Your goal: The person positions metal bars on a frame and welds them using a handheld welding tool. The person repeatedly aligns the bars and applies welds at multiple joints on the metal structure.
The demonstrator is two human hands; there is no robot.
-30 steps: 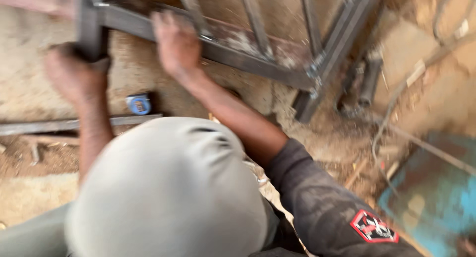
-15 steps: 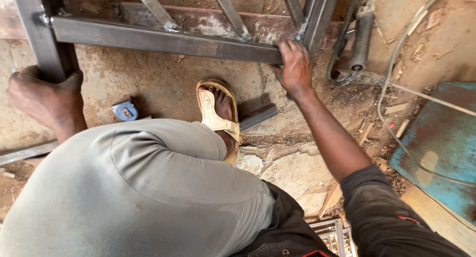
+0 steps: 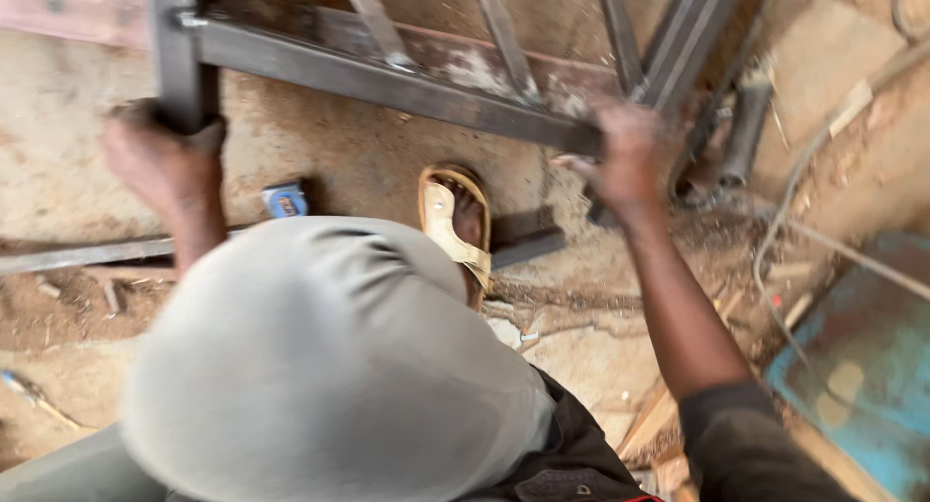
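Frame (image 3: 407,85) of dark steel bars lies tilted across the far part of the dirt floor (image 3: 320,153), and we grip it with both hands. Nearest us, our grey-clad knee (image 3: 320,366) fills the view; beyond it our sandal (image 3: 455,226) rests on the floor, a blue tape measure (image 3: 286,202) to its left. Our left hand (image 3: 160,163) is clamped on the upright bar, our right hand (image 3: 625,158) closed on the crossbar's right end.

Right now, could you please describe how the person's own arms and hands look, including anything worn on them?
Both hands are bare, with no gloves, rings or watch visible. The left hand and its forearm are uncovered as far as they show. The right hand is blurred; its forearm is bare up to a dark short sleeve near the elbow.
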